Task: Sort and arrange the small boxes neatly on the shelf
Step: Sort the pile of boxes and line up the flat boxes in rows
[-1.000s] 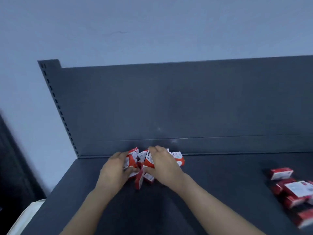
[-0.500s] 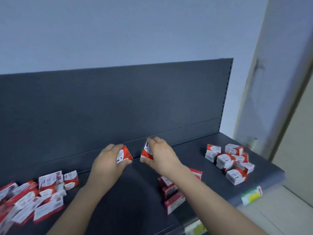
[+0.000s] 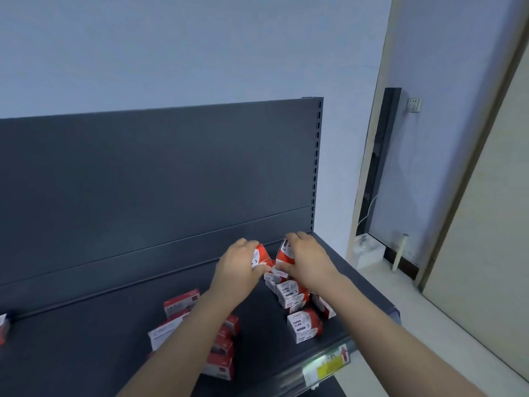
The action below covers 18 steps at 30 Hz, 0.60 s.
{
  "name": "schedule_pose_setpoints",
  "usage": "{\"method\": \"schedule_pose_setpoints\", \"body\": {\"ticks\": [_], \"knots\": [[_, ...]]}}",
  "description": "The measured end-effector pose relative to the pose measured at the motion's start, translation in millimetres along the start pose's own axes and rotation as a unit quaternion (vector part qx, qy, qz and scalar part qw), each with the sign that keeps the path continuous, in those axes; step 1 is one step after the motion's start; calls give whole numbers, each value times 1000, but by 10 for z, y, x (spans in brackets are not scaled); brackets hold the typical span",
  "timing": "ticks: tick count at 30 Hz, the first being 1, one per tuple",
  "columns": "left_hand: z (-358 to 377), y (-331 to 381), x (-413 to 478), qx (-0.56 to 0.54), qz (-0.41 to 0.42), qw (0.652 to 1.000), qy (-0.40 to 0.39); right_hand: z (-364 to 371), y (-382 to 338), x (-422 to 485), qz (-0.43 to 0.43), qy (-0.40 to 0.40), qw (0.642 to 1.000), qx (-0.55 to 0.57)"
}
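Note:
My left hand (image 3: 239, 266) grips a small red and white box (image 3: 260, 255). Beside it, my right hand (image 3: 307, 259) grips a second red and white box (image 3: 283, 253). Both boxes are held just above a cluster of paper clip boxes (image 3: 297, 305) near the right end of the dark shelf (image 3: 100, 325). Under my left forearm lies another group of red and white boxes (image 3: 183, 305), partly hidden by the arm. One more box (image 3: 3, 328) shows at the left edge.
The shelf's dark back panel (image 3: 157, 173) rises behind the boxes. A yellow price label (image 3: 329, 365) sits on the shelf's front edge. To the right are a wall, a door frame (image 3: 472, 167) and a white item on the floor (image 3: 367, 249).
Both hands have carried their boxes from the left pile to the right end of the shelf, over the cluster there. My view has swung right with them.

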<state>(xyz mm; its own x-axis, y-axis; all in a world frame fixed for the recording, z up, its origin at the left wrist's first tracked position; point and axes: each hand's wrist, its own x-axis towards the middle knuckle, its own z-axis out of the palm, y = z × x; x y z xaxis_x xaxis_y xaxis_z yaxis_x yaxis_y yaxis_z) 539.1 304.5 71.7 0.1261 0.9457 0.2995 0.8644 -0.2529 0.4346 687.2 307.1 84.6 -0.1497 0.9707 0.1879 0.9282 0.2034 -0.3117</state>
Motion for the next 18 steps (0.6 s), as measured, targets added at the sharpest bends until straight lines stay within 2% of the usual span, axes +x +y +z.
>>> {"method": "schedule_pose_setpoints", "body": {"ticks": [8,14,18], "knots": [[380,69,567,31,-75,997,-15,110,330,570,47,-19,999,3],[643,-138,759,20,-152,988,-18,334,425,890,84,-77,993,15],[774,-316,810,25,-160,985,-56,459,495,1022,96,-112,989,21]]}}
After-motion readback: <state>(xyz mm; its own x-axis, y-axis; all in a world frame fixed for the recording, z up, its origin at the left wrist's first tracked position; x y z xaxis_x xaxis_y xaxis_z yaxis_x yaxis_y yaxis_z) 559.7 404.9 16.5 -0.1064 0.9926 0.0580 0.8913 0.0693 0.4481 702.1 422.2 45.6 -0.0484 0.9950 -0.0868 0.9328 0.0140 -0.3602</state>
